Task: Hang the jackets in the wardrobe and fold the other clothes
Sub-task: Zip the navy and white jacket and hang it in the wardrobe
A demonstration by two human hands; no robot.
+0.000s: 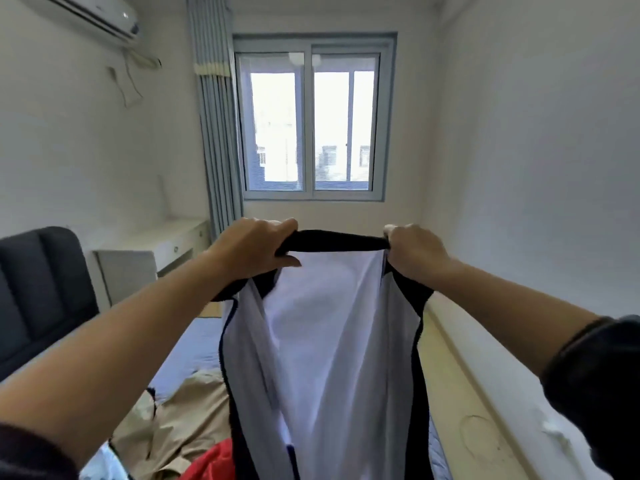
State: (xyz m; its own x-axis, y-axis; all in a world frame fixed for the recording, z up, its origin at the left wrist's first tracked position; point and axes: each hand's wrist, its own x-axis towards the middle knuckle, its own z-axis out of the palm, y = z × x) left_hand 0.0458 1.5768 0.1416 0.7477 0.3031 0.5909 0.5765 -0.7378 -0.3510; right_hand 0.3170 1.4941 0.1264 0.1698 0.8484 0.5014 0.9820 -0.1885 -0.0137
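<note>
I hold a black jacket (329, 358) with a pale white lining up in front of me, open side toward me, hanging down over the bed. My left hand (258, 249) grips its collar at the left end and my right hand (414, 251) grips the right end, the collar stretched taut between them. Below on the blue bed (194, 344) lie a beige garment (180, 424) and a red garment (211, 462), partly hidden by the jacket. No wardrobe is in view.
A dark padded headboard (38, 292) stands at the left with a white nightstand (128, 275) and a white desk (173, 237) beyond it. A window (311, 123) with a grey curtain (218, 133) faces me. A white wall (536, 168) runs close along the bed's right side.
</note>
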